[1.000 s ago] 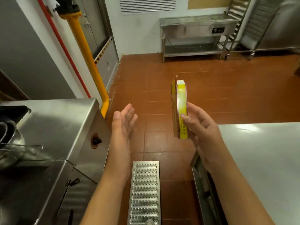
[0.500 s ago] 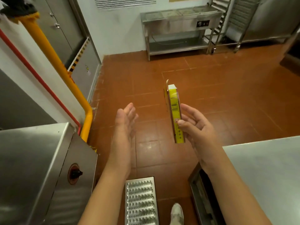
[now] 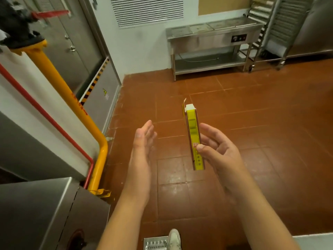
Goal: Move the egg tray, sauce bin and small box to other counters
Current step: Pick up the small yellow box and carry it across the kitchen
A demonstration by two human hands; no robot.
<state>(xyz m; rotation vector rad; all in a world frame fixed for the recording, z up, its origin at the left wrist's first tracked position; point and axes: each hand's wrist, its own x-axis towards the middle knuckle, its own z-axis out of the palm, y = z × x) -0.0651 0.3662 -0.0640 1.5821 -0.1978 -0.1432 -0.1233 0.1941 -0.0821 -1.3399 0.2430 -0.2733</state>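
Observation:
A slim yellow and brown small box (image 3: 193, 129) stands upright in the air over the red tile floor, its top flap open. My right hand (image 3: 218, 150) pinches it low down, thumb on the near yellow edge and fingers behind it. My left hand (image 3: 142, 147) floats a short way to the left of the box with straight fingers, holding nothing. No egg tray or sauce bin is in view.
A steel counter (image 3: 212, 31) with a lower shelf stands against the far wall, a tray rack (image 3: 281, 24) to its right. A steel appliance (image 3: 36, 210) and a yellow pipe (image 3: 72, 105) are at the left. A steel counter corner (image 3: 313, 240) shows at bottom right.
The view has advanced and turned toward the far counter; the left appliance and right counter slid down out of frame. Both hands keep their pose, the box still held upright.

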